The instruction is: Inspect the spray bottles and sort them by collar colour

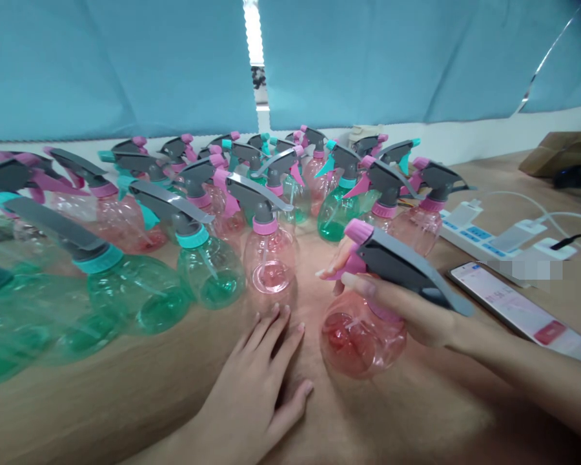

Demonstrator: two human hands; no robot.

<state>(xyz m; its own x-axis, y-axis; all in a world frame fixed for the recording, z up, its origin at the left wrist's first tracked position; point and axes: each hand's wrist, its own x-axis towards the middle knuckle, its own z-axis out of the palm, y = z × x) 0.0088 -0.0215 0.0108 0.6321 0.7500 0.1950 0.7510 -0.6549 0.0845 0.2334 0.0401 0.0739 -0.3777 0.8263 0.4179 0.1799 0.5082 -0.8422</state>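
My right hand [392, 297] grips a pink spray bottle [363, 336] around its neck, below the pink nozzle and grey head. The bottle is clear pink, and its base is tilted towards me. My left hand [266, 368] lies on the table with fingers spread, holding nothing. Just beyond its fingertips stands another pink spray bottle [271, 258]. To the left of that one is a green spray bottle [210, 271] with a turquoise collar. Farther left, a larger-looking green spray bottle [140, 290] stands near the table's front.
Several more pink and green spray bottles crowd the back, among them a green one [339, 210]. On the right lie a phone [523, 310] and a white power strip [489, 239] with plugs and cables. A brown paper bag [556, 155] sits at the far right. Blue curtain [174, 64] hangs behind.
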